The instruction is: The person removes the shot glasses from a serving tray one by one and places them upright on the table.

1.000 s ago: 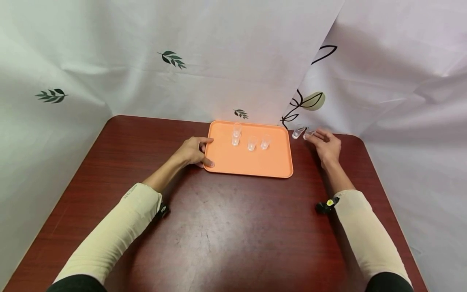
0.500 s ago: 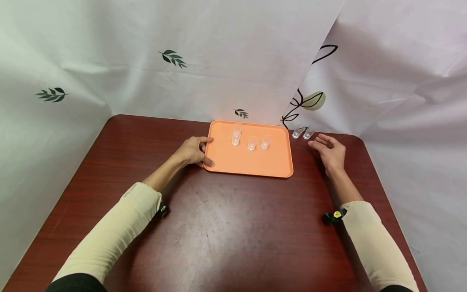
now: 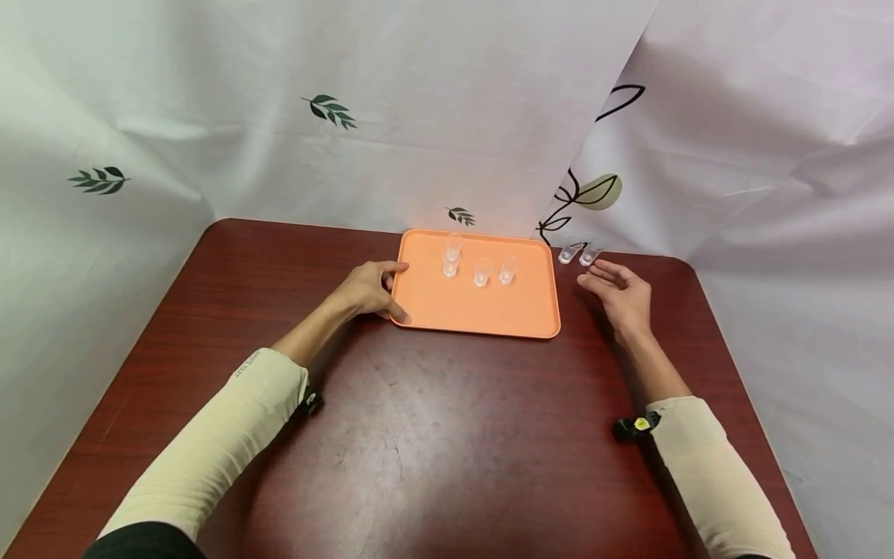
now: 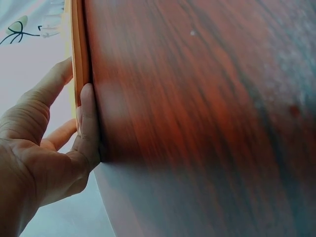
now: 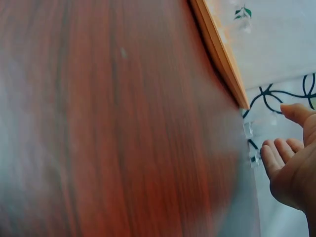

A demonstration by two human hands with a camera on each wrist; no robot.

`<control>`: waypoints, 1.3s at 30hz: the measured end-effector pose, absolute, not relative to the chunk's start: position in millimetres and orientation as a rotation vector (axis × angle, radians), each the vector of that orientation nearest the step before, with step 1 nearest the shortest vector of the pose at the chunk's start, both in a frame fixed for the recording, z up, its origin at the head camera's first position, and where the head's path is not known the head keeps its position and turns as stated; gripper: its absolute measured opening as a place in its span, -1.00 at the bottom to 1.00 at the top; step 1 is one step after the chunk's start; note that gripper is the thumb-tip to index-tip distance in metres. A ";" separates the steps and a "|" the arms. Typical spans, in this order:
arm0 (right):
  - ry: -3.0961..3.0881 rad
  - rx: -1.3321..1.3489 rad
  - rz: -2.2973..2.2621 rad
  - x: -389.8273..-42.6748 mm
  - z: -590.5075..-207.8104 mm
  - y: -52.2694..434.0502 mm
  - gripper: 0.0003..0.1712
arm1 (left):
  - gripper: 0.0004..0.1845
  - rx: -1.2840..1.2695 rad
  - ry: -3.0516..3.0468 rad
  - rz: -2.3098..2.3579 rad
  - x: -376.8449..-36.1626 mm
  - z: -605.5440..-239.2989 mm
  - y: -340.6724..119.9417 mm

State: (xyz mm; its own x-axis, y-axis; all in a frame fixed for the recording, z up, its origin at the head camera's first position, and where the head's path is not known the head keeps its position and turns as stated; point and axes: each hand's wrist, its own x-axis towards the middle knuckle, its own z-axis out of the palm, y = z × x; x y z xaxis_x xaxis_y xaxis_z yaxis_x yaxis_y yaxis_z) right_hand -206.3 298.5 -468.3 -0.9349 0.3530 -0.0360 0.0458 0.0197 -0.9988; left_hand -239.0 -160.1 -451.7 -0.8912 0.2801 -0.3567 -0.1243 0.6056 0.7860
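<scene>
**Tray edge gripped, two cups loose on desk**

The flat orange plastic tray (image 3: 489, 310) lies at the far middle of the dark red wooden desk (image 3: 419, 435). Its left edge is pinched by the left hand (image 3: 366, 289), thumb above. Four small clear plastic cups (image 3: 481, 273) stand upright on it. Two similar clear cups (image 3: 578, 252) stand just beyond its right corner. Near these, the right hand (image 3: 621, 291) is held with fingers (image 5: 281, 150) relaxed, holding nothing.

Left hand (image 4: 44, 143) gripping orange tray (image 4: 79, 49) edge
</scene>
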 end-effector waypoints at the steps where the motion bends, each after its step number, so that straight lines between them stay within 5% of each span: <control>1: -2.069 -0.400 2.024 -205.9 -468.3 296.3 -0.35 | 0.22 0.128 2.385 1.217 -238.9 -451.6 -160.0; 39: -2.355 -0.093 2.033 -227.1 -472.8 213.8 -0.32 | 0.35 0.111 2.393 1.207 -250.3 -463.1 -160.8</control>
State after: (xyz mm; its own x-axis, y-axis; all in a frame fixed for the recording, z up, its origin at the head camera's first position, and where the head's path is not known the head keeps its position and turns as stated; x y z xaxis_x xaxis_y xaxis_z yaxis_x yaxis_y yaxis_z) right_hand -227.1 213.8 -472.8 -0.9978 0.0644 -0.0167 0.0259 0.1451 -0.9891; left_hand -250.3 -160.8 -463.1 -0.8934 0.2691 -0.3598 -0.1294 0.6128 0.7795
